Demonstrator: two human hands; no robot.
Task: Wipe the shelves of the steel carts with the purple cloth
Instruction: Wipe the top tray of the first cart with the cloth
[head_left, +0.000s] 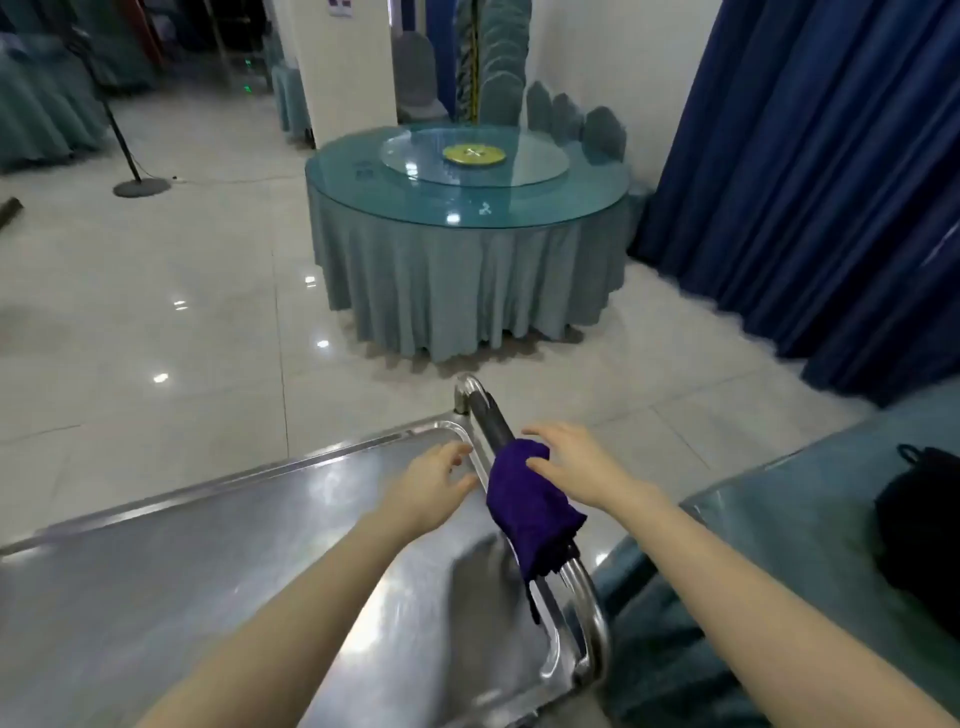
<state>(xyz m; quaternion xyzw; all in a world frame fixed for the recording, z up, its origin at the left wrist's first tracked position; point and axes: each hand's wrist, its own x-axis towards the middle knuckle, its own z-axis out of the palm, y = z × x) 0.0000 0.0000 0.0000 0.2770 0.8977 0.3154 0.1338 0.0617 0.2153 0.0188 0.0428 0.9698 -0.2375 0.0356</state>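
The purple cloth (530, 506) hangs draped over the push handle (493, 415) of the steel cart. The cart's top shelf (208, 561) is a shiny tray that fills the lower left of the head view. My right hand (569, 462) hovers just right of the cloth with fingers spread, its fingertips at the cloth's upper edge. My left hand (431, 480) is over the shelf's far right corner, close to the cloth, fingers loosely bent and holding nothing.
A round table (467, 270) with a teal skirt and glass turntable stands ahead on the tiled floor. Blue curtains (831, 182) line the right. A second teal table (779, 493) with a black bag (919, 525) sits at right. A stand's base (141, 186) is far left.
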